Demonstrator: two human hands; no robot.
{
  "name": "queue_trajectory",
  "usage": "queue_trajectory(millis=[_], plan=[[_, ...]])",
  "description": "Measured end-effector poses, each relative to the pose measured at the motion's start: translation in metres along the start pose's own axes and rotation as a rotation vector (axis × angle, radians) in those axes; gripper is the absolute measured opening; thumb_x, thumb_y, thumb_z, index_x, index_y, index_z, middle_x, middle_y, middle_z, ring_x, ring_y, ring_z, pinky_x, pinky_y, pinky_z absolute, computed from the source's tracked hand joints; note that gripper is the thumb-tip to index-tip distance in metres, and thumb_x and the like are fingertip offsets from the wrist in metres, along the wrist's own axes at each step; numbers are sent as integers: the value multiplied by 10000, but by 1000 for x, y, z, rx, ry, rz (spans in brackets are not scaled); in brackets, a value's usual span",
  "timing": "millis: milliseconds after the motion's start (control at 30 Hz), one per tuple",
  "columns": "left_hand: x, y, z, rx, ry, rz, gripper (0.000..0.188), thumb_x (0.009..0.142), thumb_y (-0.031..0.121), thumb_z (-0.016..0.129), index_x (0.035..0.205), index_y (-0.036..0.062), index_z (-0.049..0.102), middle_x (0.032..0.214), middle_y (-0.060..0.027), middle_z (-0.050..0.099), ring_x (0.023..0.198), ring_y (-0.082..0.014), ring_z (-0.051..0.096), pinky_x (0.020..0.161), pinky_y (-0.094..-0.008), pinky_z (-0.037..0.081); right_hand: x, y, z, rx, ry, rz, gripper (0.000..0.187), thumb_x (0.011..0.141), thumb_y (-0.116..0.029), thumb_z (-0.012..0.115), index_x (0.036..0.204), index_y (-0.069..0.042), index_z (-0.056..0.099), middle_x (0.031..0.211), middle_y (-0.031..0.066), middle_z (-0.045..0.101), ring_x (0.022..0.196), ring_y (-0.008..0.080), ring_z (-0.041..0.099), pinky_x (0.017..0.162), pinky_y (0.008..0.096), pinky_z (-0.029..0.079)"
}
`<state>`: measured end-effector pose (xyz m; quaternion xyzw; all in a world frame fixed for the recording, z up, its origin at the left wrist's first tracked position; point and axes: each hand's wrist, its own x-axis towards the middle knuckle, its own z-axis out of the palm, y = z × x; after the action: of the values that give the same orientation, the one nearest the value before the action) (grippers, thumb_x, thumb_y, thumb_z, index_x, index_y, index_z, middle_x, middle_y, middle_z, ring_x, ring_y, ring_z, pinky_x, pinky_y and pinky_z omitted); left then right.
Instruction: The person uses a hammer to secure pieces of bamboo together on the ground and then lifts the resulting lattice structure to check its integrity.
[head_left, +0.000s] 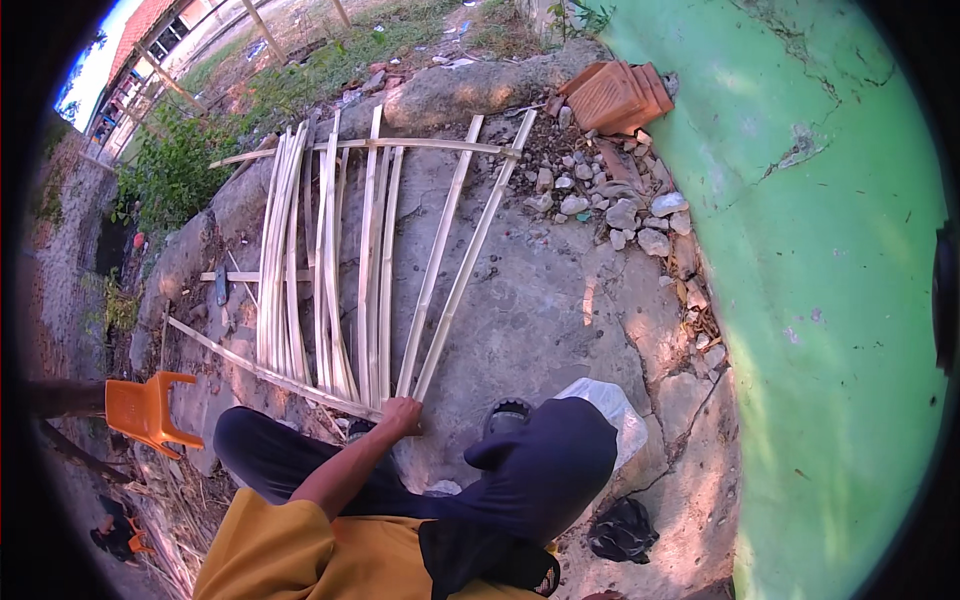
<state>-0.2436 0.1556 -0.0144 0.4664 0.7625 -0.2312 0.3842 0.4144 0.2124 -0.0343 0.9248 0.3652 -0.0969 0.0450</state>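
Observation:
My left hand (403, 415) is closed at the near corner of a loose frame of pale split bamboo strips. Its fingers wrap round the end of the lower crosswise strip (270, 376), where the near ends of the long strips meet it. Two long strips (470, 255) run away from beside the hand to the upper crosswise strip (430, 145). Further left, several more strips (280, 250) lie close together, roughly side by side. The exact grip under my fingers is hidden. My right hand does not show clearly; its sleeve side ends at the lower edge.
An orange plastic chair (145, 410) stands at the left. Rubble stones (625, 215) and stacked clay tiles (617, 97) lie along the green wall (830, 300). A clear plastic bag (610, 410) rests by my right knee, with a black bag (622, 530) nearer.

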Motion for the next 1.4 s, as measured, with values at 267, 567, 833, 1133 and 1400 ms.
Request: queue_trajectory(millis=[267,567,833,1133,1400], plan=[[14,-29,-10,-313,3,-218,585,673,519,796,1033,61,747,1076,-182,716,997,-329,699,861,-432,566,19,-185,-124,390,246,-384,573,863,-311,729,1219,85,516,818,100,579,671,220,545,624,413,475],[-14,-112,81,-929,915,-1461,665,719,343,765,1114,-131,516,1076,-306,616,1050,-439,628,879,-498,504,-83,-542,-101,518,-366,-1205,653,955,-288,644,1397,123,395,1144,285,629,982,294,645,857,376,520],[-9,-101,138,-1433,839,-1417,494,695,325,788,977,-55,646,914,-243,707,899,-375,700,840,-443,534,-222,-680,44,524,-829,-1272,317,944,-246,626,1076,29,537,877,124,731,559,178,608,550,325,496],[-19,-98,125,-1610,951,-1393,525,630,374,833,925,3,610,851,-156,688,790,-274,678,747,-388,539,-292,-671,103,273,-470,-1419,382,891,-249,665,1125,23,534,1047,292,665,1021,477,622,874,512,465],[-39,-101,139,-1550,914,-1394,520,614,310,862,907,-17,584,871,-199,689,801,-355,685,761,-436,541,-286,-664,77,346,-648,-1371,355,903,-251,655,1113,3,521,928,241,693,804,401,677,720,476,498]])
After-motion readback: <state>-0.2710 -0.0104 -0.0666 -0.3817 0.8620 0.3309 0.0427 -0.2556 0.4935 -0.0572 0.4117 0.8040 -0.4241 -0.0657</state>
